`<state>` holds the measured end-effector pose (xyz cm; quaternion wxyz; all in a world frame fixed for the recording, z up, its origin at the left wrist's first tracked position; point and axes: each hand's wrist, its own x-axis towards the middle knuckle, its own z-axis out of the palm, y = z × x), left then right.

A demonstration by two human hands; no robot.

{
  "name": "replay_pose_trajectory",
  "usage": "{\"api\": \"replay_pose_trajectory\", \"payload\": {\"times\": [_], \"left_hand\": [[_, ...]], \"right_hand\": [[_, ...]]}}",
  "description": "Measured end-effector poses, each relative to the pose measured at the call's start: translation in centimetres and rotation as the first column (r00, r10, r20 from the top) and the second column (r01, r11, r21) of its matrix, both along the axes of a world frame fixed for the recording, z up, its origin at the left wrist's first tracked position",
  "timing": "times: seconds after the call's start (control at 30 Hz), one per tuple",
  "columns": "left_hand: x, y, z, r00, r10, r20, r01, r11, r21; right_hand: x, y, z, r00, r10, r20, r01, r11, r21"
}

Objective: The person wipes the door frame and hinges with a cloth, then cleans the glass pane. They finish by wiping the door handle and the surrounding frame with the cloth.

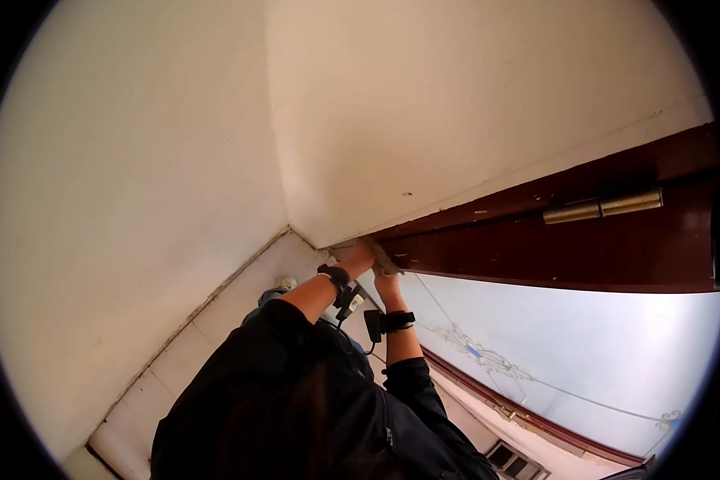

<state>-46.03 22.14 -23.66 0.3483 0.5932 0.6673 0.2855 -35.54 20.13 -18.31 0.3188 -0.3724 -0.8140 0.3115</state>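
Note:
Both my arms, in black sleeves, reach forward to the end of a dark red door (472, 254). My left hand (361, 254) is closed on a grey-brown cloth (385, 260) at the door's edge, its fingertips largely hidden. Just below it, my right hand (386, 286) grips the same cloth from the other side, with its fingers partly covered. The cloth touches the door's narrow edge. Black straps circle both wrists; a small black device (373, 325) with a cable sits by the right one.
Cream walls (160, 144) meet in a corner beside my hands. A brass hinge (604, 206) joins the door to its dark red frame. Below lie pale tiles (164, 364), a pale blue panel with a scroll pattern (488, 360), and a small dark vent (516, 460).

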Motion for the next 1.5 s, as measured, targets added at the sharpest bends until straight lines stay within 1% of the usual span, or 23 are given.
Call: {"api": "replay_pose_trajectory", "payload": {"times": [0.07,0.17,0.23,0.3,0.33,0.37,0.4,0.43,0.47,0.6,0.7,0.8,0.83,0.87,0.9,0.93,0.97,1.0,1.03,1.07,1.13,1.3,1.5], "left_hand": [[1.5,0.3,-6.7,0.867,0.293,0.402,-0.263,0.956,-0.128],[0.9,-0.9,-4.0,0.746,0.337,0.574,-0.348,0.933,-0.095],[0.2,-2.1,-1.1,0.791,0.221,0.571,-0.187,0.975,-0.118],[-0.7,-3.1,3.9,0.823,0.086,0.561,-0.008,0.990,-0.140],[-1.1,-3.7,7.0,0.681,0.196,0.706,-0.010,0.966,-0.259],[-1.5,-4.1,9.9,0.514,0.318,0.796,0.019,0.924,-0.382],[-2.0,-3.8,12.4,0.590,0.244,0.769,0.120,0.916,-0.383],[-1.8,-4.0,14.5,0.590,0.215,0.778,0.040,0.955,-0.294],[-2.8,-4.0,16.3,0.579,0.179,0.795,-0.035,0.980,-0.195],[-4.2,-3.6,24.9,0.537,0.079,0.840,0.087,0.985,-0.148],[-3.0,-3.4,25.6,0.520,0.036,0.854,0.165,0.976,-0.141],[-2.2,-3.1,20.0,0.562,-0.025,0.826,0.129,0.990,-0.058],[-2.4,-2.5,15.2,0.826,-0.336,0.452,0.264,0.940,0.217],[-2.5,-2.2,12.8,0.861,-0.503,-0.070,0.488,0.780,0.392],[-2.0,-2.7,13.5,0.843,-0.533,-0.074,0.517,0.764,0.386],[-1.6,-3.9,14.3,0.807,-0.313,0.500,0.330,0.942,0.058],[-1.5,-4.9,14.8,0.572,0.153,0.806,0.293,0.880,-0.374],[-1.3,-5.3,14.5,0.579,0.140,0.803,0.319,0.868,-0.382],[-1.0,-5.5,13.9,0.570,0.100,0.816,0.395,0.837,-0.379],[-0.5,-5.9,13.5,0.553,0.064,0.831,0.468,0.801,-0.374],[0.6,-7.4,15.5,0.501,0.057,0.863,0.554,0.746,-0.371],[1.2,-9.8,17.0,0.430,0.009,0.903,0.670,0.667,-0.326],[2.4,-11.1,18.9,0.388,0.039,0.921,0.727,0.602,-0.332]], "right_hand": [[0.1,0.2,-2.9,0.998,-0.040,0.044,0.047,0.985,-0.164],[-1.1,-0.7,2.1,0.999,-0.031,0.010,0.033,0.961,-0.274],[-0.6,-1.1,3.0,0.999,-0.037,-0.026,0.025,0.940,-0.341],[1.5,-1.3,1.7,0.987,0.043,0.155,-0.041,0.999,-0.019],[2.2,-1.3,3.2,0.991,-0.007,0.134,0.009,1.000,-0.017],[2.4,-1.1,7.2,0.999,0.026,-0.037,-0.033,0.980,-0.197],[2.2,-1.8,11.0,0.968,-0.039,-0.247,-0.050,0.937,-0.346],[2.1,-2.3,14.4,0.947,-0.124,-0.297,0.004,0.927,-0.375],[1.3,-2.6,16.9,0.920,-0.204,-0.335,0.056,0.914,-0.403],[1.2,-3.1,23.8,0.846,-0.385,-0.369,0.178,0.855,-0.487],[1.8,-2.9,21.4,0.765,-0.447,-0.464,0.242,0.867,-0.435],[2.4,-3.0,16.5,0.752,-0.433,-0.498,0.301,0.896,-0.326],[2.4,-3.5,16.5,0.801,-0.513,-0.308,0.402,0.843,-0.358],[2.2,-4.1,18.6,0.776,-0.548,-0.312,0.432,0.823,-0.369],[1.9,-5.2,22.0,0.862,-0.501,0.081,0.505,0.834,-0.222],[0.9,-6.5,23.3,0.766,-0.424,0.484,0.508,0.860,-0.050],[1.2,-8.0,19.2,0.826,-0.522,0.214,0.526,0.849,0.041],[1.7,-9.5,17.2,0.810,-0.546,0.215,0.552,0.833,0.034],[2.2,-11.1,15.6,0.770,-0.635,-0.060,0.602,0.756,-0.257],[2.9,-12.3,14.2,0.617,-0.729,-0.295,0.531,0.663,-0.528],[4.3,-14.6,13.2,0.565,-0.775,-0.284,0.617,0.625,-0.477],[6.2,-18.2,14.5,0.374,-0.873,-0.312,0.532,0.478,-0.699],[7.9,-19.9,13.9,0.379,-0.877,-0.296,0.558,0.472,-0.683]]}}
